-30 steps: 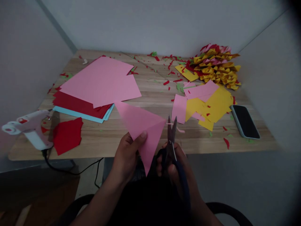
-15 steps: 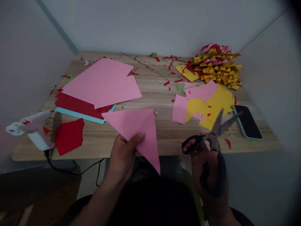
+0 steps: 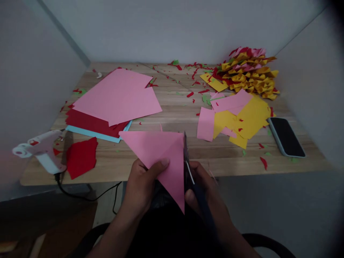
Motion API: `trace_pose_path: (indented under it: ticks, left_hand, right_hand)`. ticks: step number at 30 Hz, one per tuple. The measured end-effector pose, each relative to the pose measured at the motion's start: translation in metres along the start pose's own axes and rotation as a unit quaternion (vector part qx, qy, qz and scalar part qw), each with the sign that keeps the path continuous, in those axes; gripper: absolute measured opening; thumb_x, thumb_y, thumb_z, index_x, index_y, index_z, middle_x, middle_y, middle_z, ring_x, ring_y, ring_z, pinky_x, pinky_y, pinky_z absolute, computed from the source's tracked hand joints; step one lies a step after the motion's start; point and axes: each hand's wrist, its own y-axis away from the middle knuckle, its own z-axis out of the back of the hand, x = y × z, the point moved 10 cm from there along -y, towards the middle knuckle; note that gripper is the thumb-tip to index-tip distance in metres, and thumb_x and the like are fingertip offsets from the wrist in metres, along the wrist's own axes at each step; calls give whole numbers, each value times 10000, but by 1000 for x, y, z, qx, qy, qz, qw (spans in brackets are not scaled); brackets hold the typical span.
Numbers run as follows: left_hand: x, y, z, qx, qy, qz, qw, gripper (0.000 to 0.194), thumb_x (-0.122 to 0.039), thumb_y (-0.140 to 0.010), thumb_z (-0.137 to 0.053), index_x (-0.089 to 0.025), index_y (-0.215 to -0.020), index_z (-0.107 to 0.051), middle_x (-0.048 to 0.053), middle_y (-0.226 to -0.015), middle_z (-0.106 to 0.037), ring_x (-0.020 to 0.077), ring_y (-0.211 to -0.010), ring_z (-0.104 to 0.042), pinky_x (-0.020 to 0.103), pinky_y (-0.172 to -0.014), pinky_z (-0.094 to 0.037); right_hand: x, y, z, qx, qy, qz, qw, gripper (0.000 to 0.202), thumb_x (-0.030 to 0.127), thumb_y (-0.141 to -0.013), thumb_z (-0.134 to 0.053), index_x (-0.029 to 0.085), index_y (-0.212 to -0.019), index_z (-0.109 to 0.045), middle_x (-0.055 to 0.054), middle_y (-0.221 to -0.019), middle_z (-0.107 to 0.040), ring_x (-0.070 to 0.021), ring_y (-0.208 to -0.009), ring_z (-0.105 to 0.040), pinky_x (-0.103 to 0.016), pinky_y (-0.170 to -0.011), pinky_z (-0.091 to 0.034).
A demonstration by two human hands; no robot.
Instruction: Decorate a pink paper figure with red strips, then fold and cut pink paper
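Observation:
A folded pink paper triangle (image 3: 166, 147) is pinched in my left hand (image 3: 142, 182), thumb on top, over the table's front edge. My right hand (image 3: 206, 193) grips dark-handled scissors (image 3: 199, 195). Their blades point away from me and lie along the triangle's right edge. Part of the blades is hidden behind the paper. A thin pink sliver shows beside the right hand, and another sticks up just beyond the triangle's top edge.
Pink sheets (image 3: 118, 96) lie over red and light blue paper at left. Nearer are a red piece (image 3: 82, 157) and a white glue gun (image 3: 45, 150). At right are yellow scraps (image 3: 249, 118), a folded-paper bundle (image 3: 247, 73) and a phone (image 3: 287, 137). Small scraps litter the wooden table (image 3: 158, 161).
My right hand has brought the scissors left from near the phone to the triangle's right edge, and their blades have come closer together. The triangle sits slightly lower in the view.

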Motion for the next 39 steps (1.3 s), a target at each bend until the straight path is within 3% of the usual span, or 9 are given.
trace_pose_path:
  ticks: [9,20,27,31,34,37,39]
  left_hand:
    - [4,-2,3,29,-42,-6,999,273,-337,-667,-860,-145,-792,-712,33,-689,-671,153,-603,-615,256,-572,-529]
    - [6,-1,8,20,-50,-2,999,304,-349,-649,-886,-134,-794,-727,46,-736,-709,146,-638,-615,236,-597,-516]
    - [5,0,4,32,-48,-12,998,277,-333,-666,-870,-148,-807,-720,41,-724,-695,149,-620,-620,242,-585,-532]
    - [7,-1,1,41,-37,5,998,246,-317,-665,-872,-163,-783,-720,21,-667,-666,124,-562,-579,228,-547,-512]
    - [4,-7,7,40,-70,10,997,265,-307,-625,-889,-167,-744,-698,12,-657,-657,112,-545,-550,212,-520,-466]
    - [-7,-17,18,58,-167,6,984,277,-354,-661,-863,-181,-750,-667,6,-659,-640,130,-548,-538,223,-497,-416]
    - [-24,-24,24,68,-263,-32,962,290,-433,-750,-788,-184,-708,-645,11,-641,-609,142,-548,-515,237,-488,-377]
  right_hand:
    - [9,-6,1,-14,24,31,999,343,527,-810,-751,274,-963,-578,12,-791,-593,-164,-728,-573,-274,-640,-517]
    - [3,-4,2,-25,33,5,999,390,594,-818,-724,265,-965,-575,-6,-868,-677,-168,-778,-610,-272,-709,-534]
    - [2,-4,3,-32,53,1,998,324,505,-827,-723,256,-1009,-625,-3,-848,-683,-161,-734,-616,-284,-685,-546]
    - [-6,-4,14,-73,4,-9,997,369,494,-795,-772,278,-1051,-617,10,-798,-643,-141,-661,-577,-252,-572,-494]
    - [-10,-2,30,-91,-27,-4,996,410,542,-809,-768,294,-1081,-587,16,-829,-624,-117,-632,-540,-240,-566,-472]
    - [-2,-3,48,-90,-19,28,995,473,598,-829,-733,310,-1170,-578,-11,-971,-626,-140,-775,-574,-264,-688,-502]
    - [3,-6,55,-77,-12,37,996,479,589,-840,-728,312,-1201,-577,-18,-1011,-625,-153,-839,-579,-272,-730,-499]
